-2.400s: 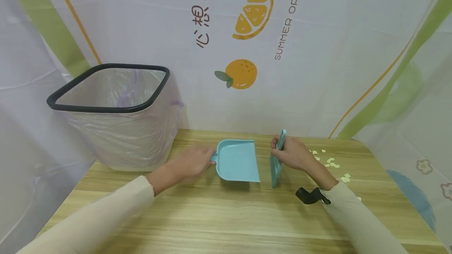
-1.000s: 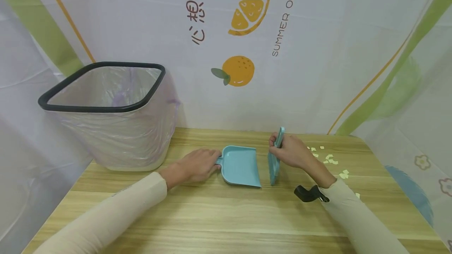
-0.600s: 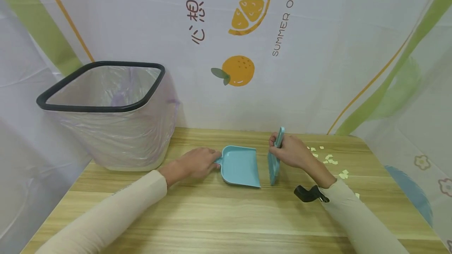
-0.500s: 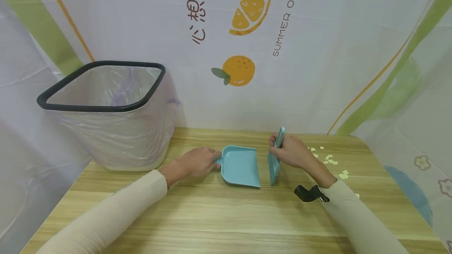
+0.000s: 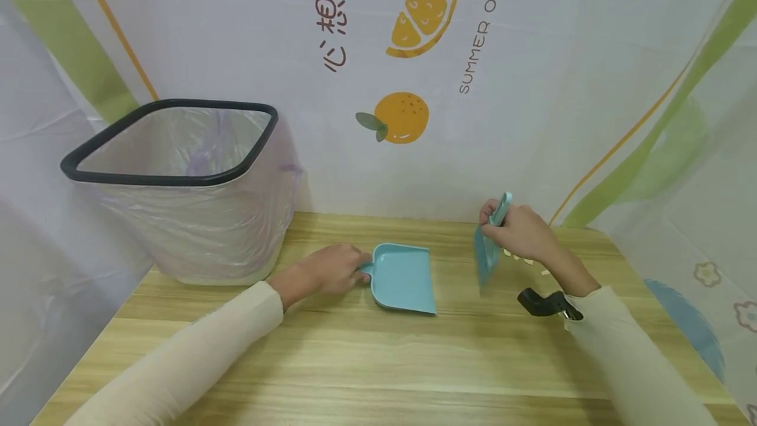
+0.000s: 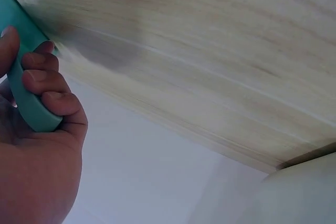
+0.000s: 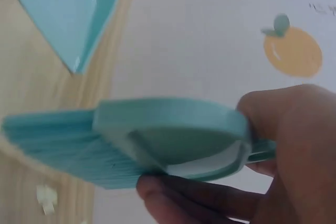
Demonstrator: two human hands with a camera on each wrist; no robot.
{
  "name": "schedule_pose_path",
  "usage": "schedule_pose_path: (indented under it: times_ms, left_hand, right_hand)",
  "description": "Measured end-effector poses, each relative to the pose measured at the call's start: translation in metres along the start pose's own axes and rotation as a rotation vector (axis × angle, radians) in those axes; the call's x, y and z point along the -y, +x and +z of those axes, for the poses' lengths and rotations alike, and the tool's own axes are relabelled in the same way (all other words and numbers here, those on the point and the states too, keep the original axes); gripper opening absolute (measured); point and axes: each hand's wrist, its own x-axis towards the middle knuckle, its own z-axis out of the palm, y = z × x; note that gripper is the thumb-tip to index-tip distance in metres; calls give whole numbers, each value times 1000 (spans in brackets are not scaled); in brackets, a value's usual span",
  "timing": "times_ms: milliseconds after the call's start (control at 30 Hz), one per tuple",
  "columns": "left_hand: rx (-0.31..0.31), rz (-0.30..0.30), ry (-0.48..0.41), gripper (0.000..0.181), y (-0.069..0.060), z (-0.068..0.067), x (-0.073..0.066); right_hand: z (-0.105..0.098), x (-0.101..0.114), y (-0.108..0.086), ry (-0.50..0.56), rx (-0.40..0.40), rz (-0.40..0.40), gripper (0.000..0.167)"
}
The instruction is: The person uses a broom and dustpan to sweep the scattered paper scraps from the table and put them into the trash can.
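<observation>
On the table lies a light blue dustpan, its wide edge facing right. My left hand grips its handle; in the left wrist view the fingers curl round that teal handle. To the right, my right hand holds a matching hand brush by its handle, bristles pointing down. The brush is tilted and stands apart from the dustpan; whether the bristles touch the table cannot be told. Small pale yellow paper scraps lie beside the right hand, partly hidden by the hand and forearm.
A bin with a black rim and a clear liner stands at the back left of the wooden table. A white printed curtain hangs behind the table. A black mount sticks out from the right wrist.
My right hand has moved right and away from me with the brush, which now leans more. Earlier the left hand lowered the dustpan and shifted it slightly right; it has since stayed still.
</observation>
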Motion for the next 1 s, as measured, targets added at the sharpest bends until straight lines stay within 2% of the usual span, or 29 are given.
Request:
schedule_pose_path:
  times_ms: [267, 500, 633, 767, 1000]
  left_hand:
    - [-16, 11, 12, 15, 0, 1, 0]
    - [-24, 6, 28, 17, 0, 1, -1]
    - [-21, 8, 32, 17, 0, 0, -2]
    - [-22, 9, 33, 17, 0, 1, -1]
    - [-27, 14, 50, 16, 0, 2, 0]
  right_hand:
    - [-28, -32, -4, -129, 42, 19, 6]
    - [-41, -59, -8, -249, 26, -2, 3]
    - [-42, -68, -9, -261, 34, 17, 9]
    - [-40, -75, -8, -260, 41, 59, 22]
    - [-25, -91, -5, -243, 65, 127, 35]
